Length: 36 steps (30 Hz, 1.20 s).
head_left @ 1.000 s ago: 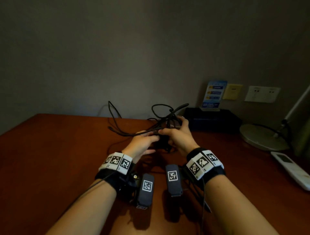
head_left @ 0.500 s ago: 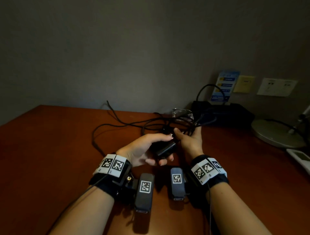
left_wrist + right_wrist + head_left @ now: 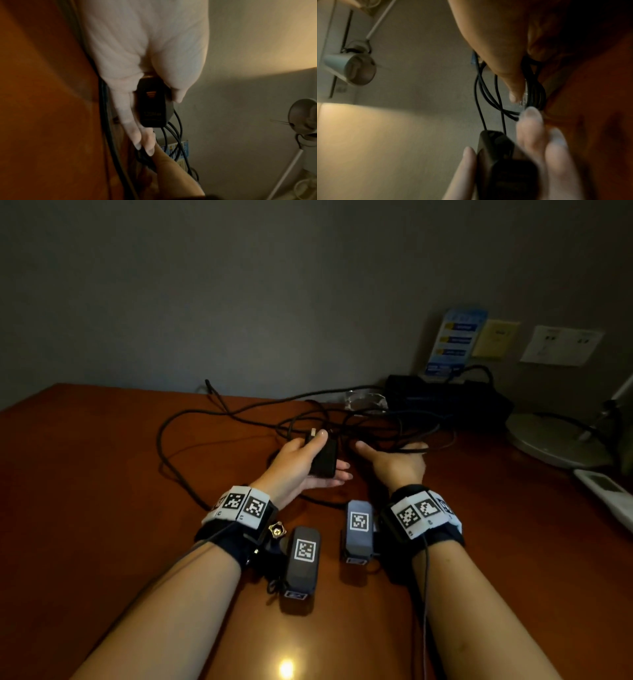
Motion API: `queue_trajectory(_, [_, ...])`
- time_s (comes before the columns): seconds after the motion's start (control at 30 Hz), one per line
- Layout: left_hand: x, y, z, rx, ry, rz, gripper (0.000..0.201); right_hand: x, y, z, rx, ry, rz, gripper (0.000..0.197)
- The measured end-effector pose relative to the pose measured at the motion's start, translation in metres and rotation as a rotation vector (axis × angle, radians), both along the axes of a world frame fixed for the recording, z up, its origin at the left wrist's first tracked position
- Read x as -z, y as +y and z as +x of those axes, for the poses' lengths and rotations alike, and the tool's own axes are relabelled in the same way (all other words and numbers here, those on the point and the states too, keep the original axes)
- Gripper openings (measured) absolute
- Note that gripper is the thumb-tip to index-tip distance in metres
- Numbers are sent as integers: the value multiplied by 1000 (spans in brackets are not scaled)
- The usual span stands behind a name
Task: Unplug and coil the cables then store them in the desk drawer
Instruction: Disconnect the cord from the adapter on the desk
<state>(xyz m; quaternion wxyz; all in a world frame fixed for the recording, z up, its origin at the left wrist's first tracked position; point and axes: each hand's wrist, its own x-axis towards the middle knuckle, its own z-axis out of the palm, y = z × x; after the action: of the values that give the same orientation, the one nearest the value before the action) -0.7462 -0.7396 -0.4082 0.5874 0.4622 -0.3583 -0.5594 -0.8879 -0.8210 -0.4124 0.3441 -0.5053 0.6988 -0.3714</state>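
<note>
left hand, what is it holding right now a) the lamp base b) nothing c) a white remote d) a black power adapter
d: the left hand has thumb and fingers wrapped round the black power adapter, also seen in the left wrist view, while the right hand grips loops of black cable.
</note>
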Motion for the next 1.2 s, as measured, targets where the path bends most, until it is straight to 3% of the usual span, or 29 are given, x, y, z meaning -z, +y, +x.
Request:
queue_trajectory(0.13, [5, 2, 0, -25, -27, -1, 52, -16, 7, -9, -430, 246, 291, 108])
queue_trajectory(0.23, [7, -1, 2, -116, -23, -21, 50, -35, 18, -18, -714, 343, 343, 62])
queue_trajectory(0.4, [7, -4, 6, -234, -50, -58, 44, -39, 24, -25, -912, 423, 332, 30])
queue_trajectory(0.53, [8, -2, 14, -269, -24, -71, 41, -35, 20, -24, -905, 342, 200, 23])
queue_trajectory(0.6, [5, 3, 20, -265, 81, -77, 39, -24, 19, -18, -829, 158, 73, 30])
queue_trajectory(0.7, [0, 12, 29, -175, 279, -83, 26, -11, 15, -6, -529, -278, -39, 32])
queue_trajectory(0.77, [-1, 16, 29, -105, 255, -62, 22, -7, 11, -1, -440, -377, -68, 38])
queue_trajectory(0.83, [0, 17, 24, -28, 183, -32, 24, -7, 10, 3, -404, -430, -75, 43])
queue_trajectory(0.9, [0, 19, 19, 87, 163, -1, 39, -7, 9, 7, -405, -466, -107, 48])
queue_trajectory(1.0, [-2, 23, 14, 259, 171, 74, 52, -3, 9, 14, -458, -425, -142, 51])
queue_trajectory(1.2, [-1, 23, 15, 347, 100, 72, 30, -3, 13, 23, -489, -298, -228, 39])
